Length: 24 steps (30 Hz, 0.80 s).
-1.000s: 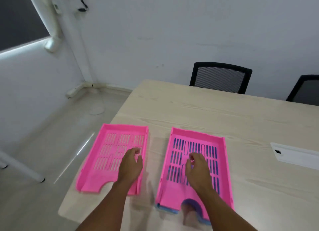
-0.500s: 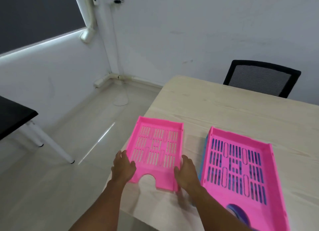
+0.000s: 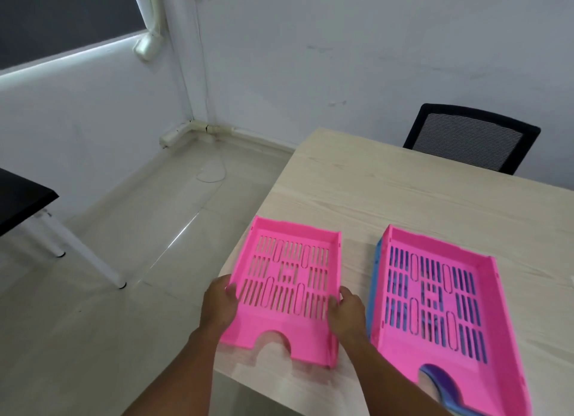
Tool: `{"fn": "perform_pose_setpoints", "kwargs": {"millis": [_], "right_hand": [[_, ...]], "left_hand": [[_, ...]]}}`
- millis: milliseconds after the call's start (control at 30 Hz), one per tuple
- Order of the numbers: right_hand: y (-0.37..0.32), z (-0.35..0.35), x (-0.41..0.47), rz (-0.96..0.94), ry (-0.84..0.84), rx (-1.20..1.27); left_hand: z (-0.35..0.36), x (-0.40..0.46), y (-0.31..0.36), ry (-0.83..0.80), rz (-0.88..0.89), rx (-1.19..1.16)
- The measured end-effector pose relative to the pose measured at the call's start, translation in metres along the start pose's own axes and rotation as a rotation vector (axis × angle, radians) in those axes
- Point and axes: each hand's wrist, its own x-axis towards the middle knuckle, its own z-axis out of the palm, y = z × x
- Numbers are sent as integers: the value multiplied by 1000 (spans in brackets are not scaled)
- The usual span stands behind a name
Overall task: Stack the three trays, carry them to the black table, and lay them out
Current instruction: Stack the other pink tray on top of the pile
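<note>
A: Head view is filled mostly by the pale wooden counter [image 3: 403,204], with a black mesh chair [image 3: 469,139] seen behind it and a corner of the black table [image 3: 21,198] shown at far left, well apart across the floor.

B: Where are the trays found?

A: Two are already stacked at the right: a pink tray [image 3: 441,300] is nested on a blue tray [image 3: 374,279], of which only the left wall and a front lip are visible. The single pink tray [image 3: 289,288] is laid flat at the counter's near left corner, just beside the stack.

B: And the hands?

A: The left hand [image 3: 219,304] is curled against that tray's left wall, the right hand [image 3: 346,310] against its right wall; the tray is gripped from both sides. No lift off the counter can be told.

B: So which step is judged to be in hand?

A: Stacking, it is judged: the third tray is to be raised, carried rightward and squared over the pair before being lowered in.
</note>
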Motion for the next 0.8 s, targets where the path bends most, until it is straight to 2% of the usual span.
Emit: {"fn": "perform_pose_setpoints", "kwargs": {"millis": [133, 367, 533, 800], "right_hand": [[-13, -15, 0, -80, 113, 4], [-31, -54, 5, -201, 286, 210], [-17, -111, 13, -195, 346, 287], [65, -207, 10, -104, 498, 249]], "left_hand": [[-7, -2, 9, 6, 22, -87], [-19, -1, 57, 42, 130, -141], [-2, -11, 101, -40, 231, -153], [71, -52, 168, -277, 350, -244]]}}
